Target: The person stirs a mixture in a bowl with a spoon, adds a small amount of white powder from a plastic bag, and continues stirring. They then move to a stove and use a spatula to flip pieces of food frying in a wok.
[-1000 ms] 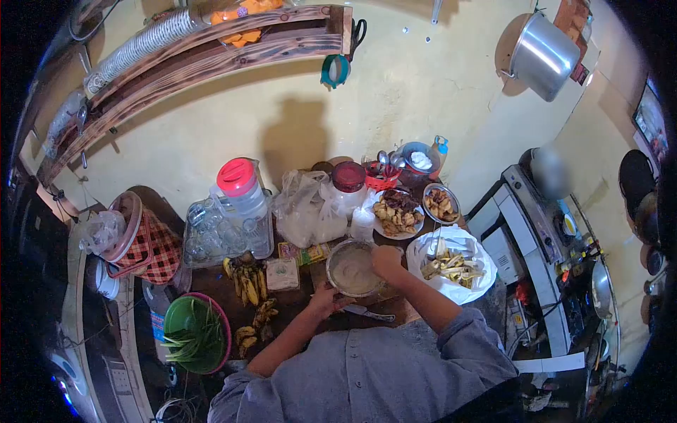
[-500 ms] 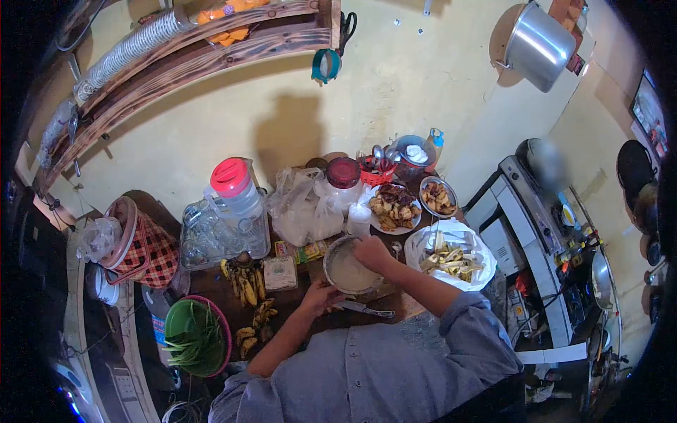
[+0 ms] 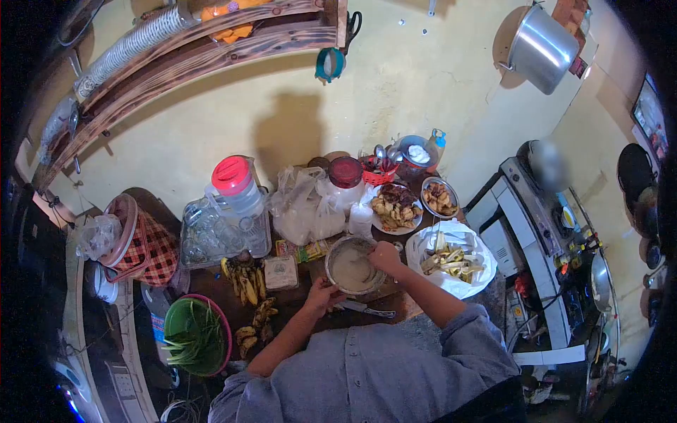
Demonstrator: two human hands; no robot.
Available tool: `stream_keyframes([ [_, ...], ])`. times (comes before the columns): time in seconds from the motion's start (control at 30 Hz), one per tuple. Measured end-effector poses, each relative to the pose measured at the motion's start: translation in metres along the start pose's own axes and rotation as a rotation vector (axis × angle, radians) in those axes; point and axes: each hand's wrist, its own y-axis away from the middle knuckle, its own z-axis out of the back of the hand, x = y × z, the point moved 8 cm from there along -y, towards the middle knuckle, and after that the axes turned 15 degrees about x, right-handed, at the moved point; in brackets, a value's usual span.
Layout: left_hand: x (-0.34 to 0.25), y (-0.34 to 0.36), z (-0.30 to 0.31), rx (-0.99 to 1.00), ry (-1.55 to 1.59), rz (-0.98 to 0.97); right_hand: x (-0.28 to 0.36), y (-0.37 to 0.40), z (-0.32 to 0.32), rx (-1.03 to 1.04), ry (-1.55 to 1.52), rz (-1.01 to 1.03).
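Observation:
A metal bowl with a pale, batter-like mixture stands on the table before me. My left hand grips its lower left rim. At the bowl's right side, my right hand is closed in a fist above the mixture; whatever it holds is too hidden to make out. A knife lies just below the bowl. Left of the bowl are a square white-lidded tub and yellow packets. A white bag with banana peels sits to the right.
Behind the bowl stand a red-lidded jar, a plate of fried food and a small bowl of food. Dark-spotted bananas, a tray of glasses and a red-lidded jug are at left. A stove stands far right.
My right hand has shifted to the right and slightly down, from the bowl's upper middle to its right side. My left hand stays on the rim.

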Motion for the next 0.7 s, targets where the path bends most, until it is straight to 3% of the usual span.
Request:
stream_keyframes([
  [0.03,-0.003,0.003,-0.003,-0.004,0.002,-0.002,-0.004,0.002,-0.007,0.003,0.001,0.003],
  [0.1,-0.008,0.009,-0.007,-0.061,-0.036,0.036,0.013,0.009,-0.037,0.277,0.204,0.216],
  [0.2,-0.003,0.003,-0.001,-0.015,-0.026,0.031,0.037,0.047,0.020,0.176,0.310,0.039],
  [0.23,-0.001,0.001,0.002,-0.014,-0.023,0.030,0.034,0.044,0.017,0.177,0.312,0.039],
  [0.3,0.003,-0.003,0.003,0.032,0.006,0.017,0.037,0.039,0.013,-0.059,0.425,0.200],
  [0.33,0.004,-0.003,0.002,0.035,0.008,0.018,0.027,0.031,0.003,-0.058,0.427,0.198],
  [0.4,0.005,-0.001,0.007,-0.031,-0.014,0.051,0.024,0.023,-0.025,0.221,0.314,0.297],
  [0.43,0.005,-0.003,0.008,-0.031,-0.014,0.049,0.026,0.021,-0.019,0.220,0.315,0.299],
  [0.5,0.002,-0.003,0.007,-0.029,-0.061,0.015,0.016,0.014,0.010,0.084,0.470,0.038],
  [0.63,-0.004,0.005,-0.001,-0.033,-0.041,0.029,0.035,0.012,-0.005,0.077,0.557,0.180],
  [0.7,-0.005,0.008,-0.002,-0.061,-0.102,0.124,0.034,0.015,-0.002,0.197,0.538,0.179],
])
